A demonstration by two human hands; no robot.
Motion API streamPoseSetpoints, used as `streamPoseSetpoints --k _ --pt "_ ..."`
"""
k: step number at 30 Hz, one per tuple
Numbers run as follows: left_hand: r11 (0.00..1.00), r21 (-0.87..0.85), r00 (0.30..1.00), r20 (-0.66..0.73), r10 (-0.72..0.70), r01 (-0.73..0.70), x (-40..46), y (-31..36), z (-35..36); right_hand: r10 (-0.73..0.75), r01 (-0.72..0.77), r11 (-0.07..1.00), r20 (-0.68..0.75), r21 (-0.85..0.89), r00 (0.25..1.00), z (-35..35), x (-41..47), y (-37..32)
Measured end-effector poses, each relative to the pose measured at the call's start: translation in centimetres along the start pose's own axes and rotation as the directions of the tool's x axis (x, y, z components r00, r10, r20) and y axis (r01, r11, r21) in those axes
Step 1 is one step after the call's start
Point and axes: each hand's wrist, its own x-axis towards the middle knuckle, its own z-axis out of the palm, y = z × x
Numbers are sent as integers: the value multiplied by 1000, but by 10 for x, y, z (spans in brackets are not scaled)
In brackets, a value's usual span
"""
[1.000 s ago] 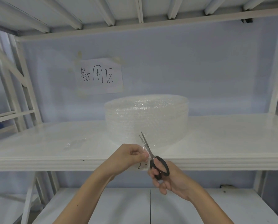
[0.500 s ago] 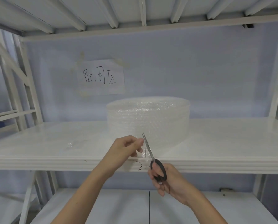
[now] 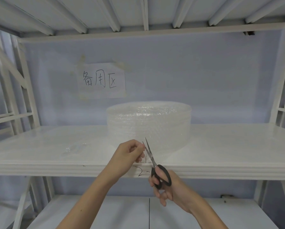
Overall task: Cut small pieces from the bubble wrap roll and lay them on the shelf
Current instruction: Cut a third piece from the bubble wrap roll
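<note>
White metal shelf (image 3: 221, 151), middle tier, seen from the front. Bubble wrap roll (image 3: 149, 123) lies flat on it, roughly centred, its near edge close to the shelf's front lip.

Left hand (image 3: 130, 156) sits at the front of the roll, fingers curled, thumb and forefinger pinched on a clear strip of wrap (image 3: 144, 153) that comes off the roll's near side. The strip is transparent and hard to trace; its lower edge seems to reach the shelf lip.

Right hand (image 3: 165, 187) is below the shelf edge, closed around the black handles of a pair of scissors (image 3: 155, 166). Blades point up and slightly left, narrowly parted, the tips just beside the left fingertips and against the strip.

Small cut pieces (image 3: 74, 148) of wrap lie flat on the shelf, left of the roll and well apart from it; outline faint.

A paper sign (image 3: 102, 80) with handwritten characters is taped to the pale blue back wall above the roll. Black marker scrawl (image 3: 141, 172) on the front lip, between the two hands. Lower shelf (image 3: 105, 212) below.
</note>
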Motion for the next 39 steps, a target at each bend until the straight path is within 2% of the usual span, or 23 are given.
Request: streamPoseSetpoints --k 4,11,15,20,25,30,37,39 --pt "999 -53 999 42 5 -2 -3 4 3 22 -22 1000 -24 -10 999 3 7 -12" --pt "999 -33 998 60 -14 16 0 3 -3 -22 16 998 -84 -66 996 3 8 -16" --pt "999 -40 998 69 5 -2 -4 4 -1 -36 32 998 -69 -59 997 2 6 -17" --pt "995 -94 985 168 34 -19 -13 3 10 -30 29 999 -43 -40 999 3 7 -28" --pt "999 -40 990 138 24 -19 -11 3 9 -80 69 994 -127 -88 989 3 11 -29" --pt "999 -30 996 90 28 -25 -7 8 5 -94 85 994 -135 -75 986 5 14 -27" --pt "979 -198 989 -122 -80 55 1 16 5 -80 62 992 -172 -108 982 11 14 -26" --pt "954 -289 984 -131 -121 78 6 21 6 -80 63 993 -180 -101 980 13 14 -26"
